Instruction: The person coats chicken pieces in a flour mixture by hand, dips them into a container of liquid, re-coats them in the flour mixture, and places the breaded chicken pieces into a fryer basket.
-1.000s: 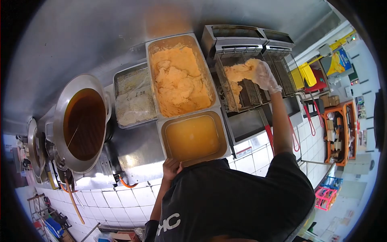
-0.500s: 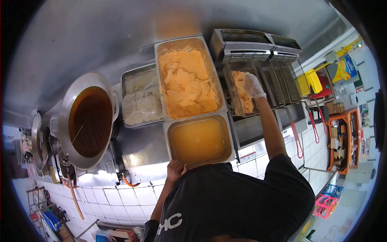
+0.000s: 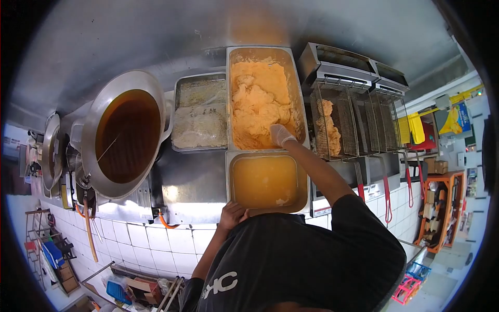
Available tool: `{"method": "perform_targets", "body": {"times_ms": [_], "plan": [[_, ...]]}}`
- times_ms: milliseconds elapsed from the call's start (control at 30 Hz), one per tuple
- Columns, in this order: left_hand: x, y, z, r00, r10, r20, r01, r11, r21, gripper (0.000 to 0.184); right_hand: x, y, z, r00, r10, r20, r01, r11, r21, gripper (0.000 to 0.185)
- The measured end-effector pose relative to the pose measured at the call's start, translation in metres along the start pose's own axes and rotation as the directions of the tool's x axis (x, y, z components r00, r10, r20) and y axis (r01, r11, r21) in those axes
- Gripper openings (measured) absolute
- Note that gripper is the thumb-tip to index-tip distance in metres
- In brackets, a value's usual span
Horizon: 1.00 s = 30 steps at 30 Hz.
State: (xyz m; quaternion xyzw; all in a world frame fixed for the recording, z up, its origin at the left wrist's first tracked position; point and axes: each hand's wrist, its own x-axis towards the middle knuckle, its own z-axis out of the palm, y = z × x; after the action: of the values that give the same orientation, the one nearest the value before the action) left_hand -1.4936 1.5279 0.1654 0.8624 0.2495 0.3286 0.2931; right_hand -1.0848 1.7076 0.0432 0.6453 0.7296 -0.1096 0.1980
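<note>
My right hand (image 3: 281,135), in a clear glove, is at the lower right of a metal tray of orange breading (image 3: 260,99); its fingertips are down in the breading and hidden. My bare left hand (image 3: 233,215) has its fingers curled at the lower left rim of the pan of yellow-orange liquid (image 3: 267,182); what they grip, if anything, is not clear. Coated pieces (image 3: 328,130) lie along the left side of a wire fryer basket (image 3: 345,125), to the right of the breading tray.
A big pot of brown liquid (image 3: 127,138) stands at left, beside a tray of pale flour under plastic (image 3: 200,125). More wire baskets (image 3: 387,122) with red handles (image 3: 388,200) are at right. An orange shelf (image 3: 446,213) stands beyond.
My right hand has let go of the coated piece in the basket and moved left into the breading tray. My left hand stays near the liquid pan. The view has shifted.
</note>
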Motion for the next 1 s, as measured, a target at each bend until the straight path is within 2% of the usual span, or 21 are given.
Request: {"method": "perform_targets", "body": {"times_ms": [33, 67, 133, 167, 200, 267, 333, 367, 433, 467, 567, 633, 700, 733, 767, 833, 867, 900, 967, 1000], "plan": [[0.0, 0.001, -0.001, 1.0, 0.01, -0.014, -0.01, 1.0, -0.004, 0.013, 0.006, 0.004, 0.013, 0.991, 0.024, -0.128, -0.022, 1.0, 0.02, 0.032], [0.0, 0.003, -0.002, 1.0, 0.011, -0.016, -0.011, 1.0, -0.004, 0.013, -0.003, 0.004, -0.004, 0.991, 0.025, -0.129, -0.023, 1.0, 0.018, 0.032], [0.004, 0.004, -0.003, 0.999, 0.014, -0.036, -0.015, 0.999, -0.03, 0.012, -0.031, 0.007, -0.072, 0.964, -0.239, 0.117, 0.265, 0.905, -0.332, 0.027], [0.005, 0.003, -0.002, 0.999, 0.012, -0.045, -0.013, 0.999, -0.03, 0.012, -0.037, 0.01, -0.085, 0.963, -0.242, 0.118, 0.268, 0.901, -0.34, 0.027], [0.004, 0.003, -0.003, 0.999, 0.012, -0.032, -0.013, 1.0, -0.025, 0.012, -0.042, 0.015, -0.093, 0.996, -0.087, 0.012, 0.087, 0.995, -0.051, 0.024], [0.001, 0.003, -0.002, 1.0, 0.009, -0.02, -0.009, 1.0, -0.019, 0.013, -0.052, 0.014, -0.119, 0.995, 0.093, -0.041, -0.08, 0.963, 0.257, 0.022], [0.0, 0.002, -0.003, 1.0, 0.018, -0.005, -0.018, 1.0, 0.0, 0.015, -0.052, 0.01, -0.143, 0.981, 0.126, 0.149, -0.125, 0.992, -0.014, 0.02], [0.001, 0.002, -0.003, 1.0, 0.016, -0.01, -0.016, 1.0, 0.005, 0.015, -0.051, 0.006, -0.143, 0.982, 0.12, 0.145, -0.119, 0.993, -0.016, 0.02], [0.004, 0.002, -0.002, 0.999, 0.031, -0.041, -0.032, 0.999, -0.022, 0.017, -0.049, -0.005, -0.141, 0.967, 0.107, -0.232, -0.111, 0.994, -0.005, 0.016], [0.004, 0.002, -0.003, 0.999, 0.027, -0.046, -0.028, 0.999, -0.017, 0.017, -0.047, -0.011, -0.138, 0.932, 0.074, -0.354, -0.077, 0.997, 0.006, 0.015], [0.004, 0.002, -0.004, 0.998, 0.031, -0.046, -0.033, 0.998, -0.05, 0.019, -0.036, -0.033, -0.123, 0.946, -0.242, -0.214, 0.206, 0.962, -0.178, 0.01], [0.002, 0.001, -0.003, 0.998, 0.044, -0.038, -0.045, 0.999, -0.031, 0.021, -0.025, -0.04, -0.104, 0.899, -0.388, -0.205, 0.319, 0.899, -0.302, 0.008], [0.002, 0.001, 0.0, 0.998, 0.047, -0.05, -0.049, 0.998, -0.033, 0.021, -0.009, -0.029, -0.07, 0.776, -0.487, -0.401, 0.365, 0.865, -0.345, 0.007], [0.002, 0.0, 0.0, 0.996, 0.051, -0.068, -0.053, 0.998, -0.033, 0.022, -0.004, -0.028, -0.07, 0.6, -0.564, -0.567, 0.396, 0.825, -0.403, 0.007], [0.002, 0.0, -0.001, 0.996, 0.049, -0.071, -0.051, 0.998, -0.029, 0.022, 0.001, -0.028, -0.069, 0.595, -0.568, -0.568, 0.399, 0.823, -0.405, 0.007], [0.002, 0.0, 0.0, 0.997, 0.045, -0.063, -0.047, 0.999, -0.026, 0.021, 0.006, -0.029, -0.069, 0.85, -0.444, -0.285, 0.382, 0.89, -0.248, 0.009], [0.002, 0.001, 0.0, 0.997, 0.044, -0.063, -0.046, 0.999, -0.029, 0.021, 0.016, -0.019, -0.059, 0.851, -0.443, -0.283, 0.382, 0.891, -0.247, 0.009], [0.004, 0.003, -0.002, 0.998, 0.038, -0.053, -0.04, 0.999, -0.035, 0.02, 0.036, -0.003, -0.041, 0.872, -0.395, -0.288, 0.424, 0.905, 0.044, 0.009], [0.005, 0.005, -0.004, 0.998, 0.024, -0.05, -0.026, 0.999, -0.038, 0.02, 0.028, 0.011, -0.05, 0.893, -0.358, -0.274, 0.437, 0.837, 0.329, 0.009], [0.006, 0.006, -0.003, 0.997, 0.021, -0.071, -0.024, 0.998, -0.049, 0.019, 0.0, 0.013, -0.086, 0.921, -0.256, -0.293, 0.373, 0.798, 0.474, 0.008]]}}
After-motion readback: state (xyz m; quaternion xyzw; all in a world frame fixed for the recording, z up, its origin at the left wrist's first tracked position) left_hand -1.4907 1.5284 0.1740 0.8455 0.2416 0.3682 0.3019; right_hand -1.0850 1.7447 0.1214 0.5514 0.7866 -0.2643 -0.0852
